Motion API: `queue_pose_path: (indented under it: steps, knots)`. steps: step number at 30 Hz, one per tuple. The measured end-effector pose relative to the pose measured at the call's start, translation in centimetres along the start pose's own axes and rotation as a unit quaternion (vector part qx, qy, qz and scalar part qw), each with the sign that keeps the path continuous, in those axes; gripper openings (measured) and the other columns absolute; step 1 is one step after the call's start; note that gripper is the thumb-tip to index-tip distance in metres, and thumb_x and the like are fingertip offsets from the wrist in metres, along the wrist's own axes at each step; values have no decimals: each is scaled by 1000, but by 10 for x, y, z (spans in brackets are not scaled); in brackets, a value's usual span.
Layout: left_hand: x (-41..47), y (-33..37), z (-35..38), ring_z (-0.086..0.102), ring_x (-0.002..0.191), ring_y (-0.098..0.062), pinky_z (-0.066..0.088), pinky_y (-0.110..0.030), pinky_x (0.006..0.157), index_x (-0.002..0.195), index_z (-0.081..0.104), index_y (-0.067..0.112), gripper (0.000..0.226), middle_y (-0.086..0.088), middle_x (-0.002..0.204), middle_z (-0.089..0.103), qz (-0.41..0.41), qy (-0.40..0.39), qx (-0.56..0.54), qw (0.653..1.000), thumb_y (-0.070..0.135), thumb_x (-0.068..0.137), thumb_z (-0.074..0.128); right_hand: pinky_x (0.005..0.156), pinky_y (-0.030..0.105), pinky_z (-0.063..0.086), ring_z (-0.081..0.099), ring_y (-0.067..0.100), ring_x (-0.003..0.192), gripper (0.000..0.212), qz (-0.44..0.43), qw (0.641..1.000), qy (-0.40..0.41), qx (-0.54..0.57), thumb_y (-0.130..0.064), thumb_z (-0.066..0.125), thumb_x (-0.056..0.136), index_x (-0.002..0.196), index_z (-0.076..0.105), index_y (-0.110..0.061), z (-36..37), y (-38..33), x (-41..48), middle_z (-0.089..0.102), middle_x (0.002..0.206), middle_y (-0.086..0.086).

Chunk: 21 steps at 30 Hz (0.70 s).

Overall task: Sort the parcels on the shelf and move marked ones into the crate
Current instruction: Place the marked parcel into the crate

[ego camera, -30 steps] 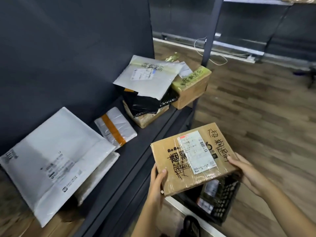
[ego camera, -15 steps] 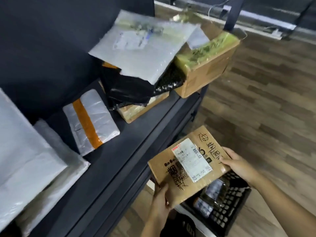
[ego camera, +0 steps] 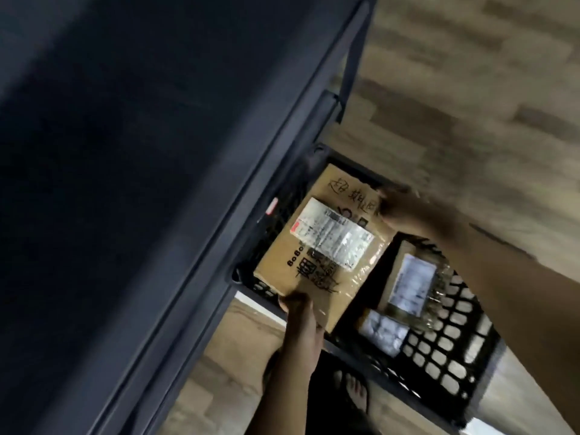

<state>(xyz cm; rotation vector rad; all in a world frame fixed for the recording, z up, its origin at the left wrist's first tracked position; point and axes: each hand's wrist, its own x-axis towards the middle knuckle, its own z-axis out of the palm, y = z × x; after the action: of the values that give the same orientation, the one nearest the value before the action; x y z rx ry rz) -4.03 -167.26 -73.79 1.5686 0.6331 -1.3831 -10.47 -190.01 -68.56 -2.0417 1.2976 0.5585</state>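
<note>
Dark shelf frame [ego camera: 188, 215], left of both hands. Black lattice crate [ego camera: 448, 334] on wood floor, beneath hands. Marked cardboard parcel [ego camera: 326, 246] over crate, gripped at near edge by left hand [ego camera: 301, 309], at far corner by right hand [ego camera: 398, 205]. Smaller parcels [ego camera: 408, 284] inside crate.

Your one camera sits on your head and looks steeply down, tilted, close to the dark shelf [ego camera: 131, 183] edge, with the black crate [ego camera: 445, 346] on the wooden floor [ego camera: 470, 89] below.
</note>
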Motion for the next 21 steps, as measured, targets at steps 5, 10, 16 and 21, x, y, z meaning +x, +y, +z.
queue_pose_path:
  steps: [5,10,16,21]
  knots:
    - [46,4,4,47,125,-28,35,-38,107,125,50,13,28,-15,138,49,-21,11,-23,999,21,99,41,101,40,36,45,37,124,38,22,1000,8,0,-11,40,93,131,44,-6,42,14,36,52,132,21]
    - [83,0,5,47,127,-32,42,-46,101,132,45,23,43,-12,140,47,-19,20,-48,998,37,92,49,101,38,38,43,34,129,54,12,999,16,24,-8,45,92,143,30,-10,81,14,62,44,141,19]
    - [122,2,16,42,131,-33,35,-53,109,129,47,19,42,-10,142,44,-4,39,-51,998,40,93,47,107,38,32,33,33,136,62,-2,999,12,42,-12,48,92,147,22,-11,115,21,100,29,150,16]
    - [145,5,17,55,102,-32,49,-42,81,122,47,14,31,-17,119,55,-43,36,-53,997,31,96,41,107,37,32,32,32,136,64,-18,999,22,39,-1,42,92,150,17,-13,141,28,137,26,152,14]
